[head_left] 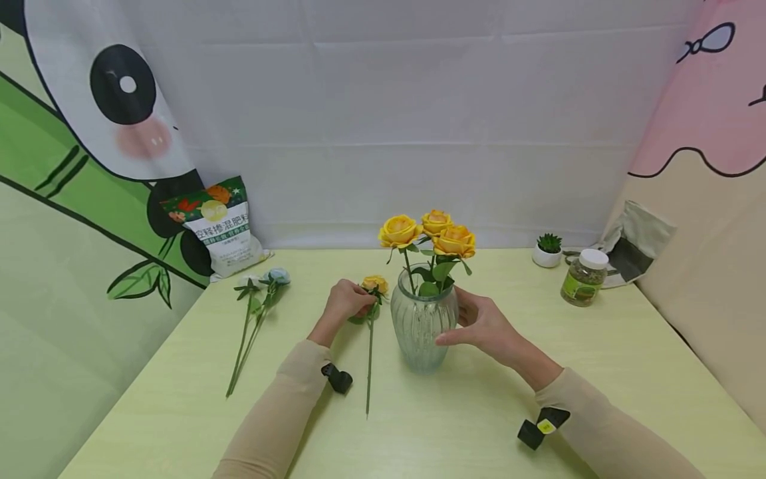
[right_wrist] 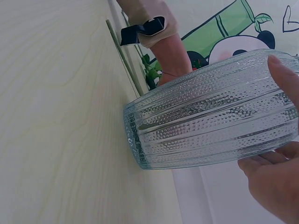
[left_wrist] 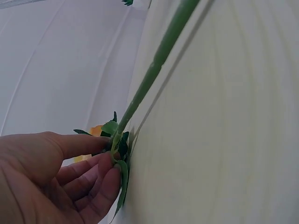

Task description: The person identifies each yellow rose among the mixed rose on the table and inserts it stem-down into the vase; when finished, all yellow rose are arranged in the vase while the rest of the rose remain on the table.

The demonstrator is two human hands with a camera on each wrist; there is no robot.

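Note:
A ribbed clear glass vase (head_left: 423, 329) stands upright on the table with several yellow roses (head_left: 455, 241) in it. My right hand (head_left: 487, 329) holds its right side, thumb across the front and fingers behind, as the right wrist view shows on the glass (right_wrist: 215, 112). To the left of the vase, a single yellow rose (head_left: 375, 285) lies with its long green stem (head_left: 370, 366) pointing toward me. My left hand (head_left: 347, 301) pinches that stem just under the bloom; in the left wrist view thumb and fingers (left_wrist: 105, 182) meet at the leaves.
White and blue flowers (head_left: 277, 276) lie at the left. Behind them a fertilizer bag (head_left: 221, 229) leans on the wall. At the back right are a small potted succulent (head_left: 547, 251), a white-lidded jar (head_left: 583, 279) and a grey-green pouch (head_left: 637, 243).

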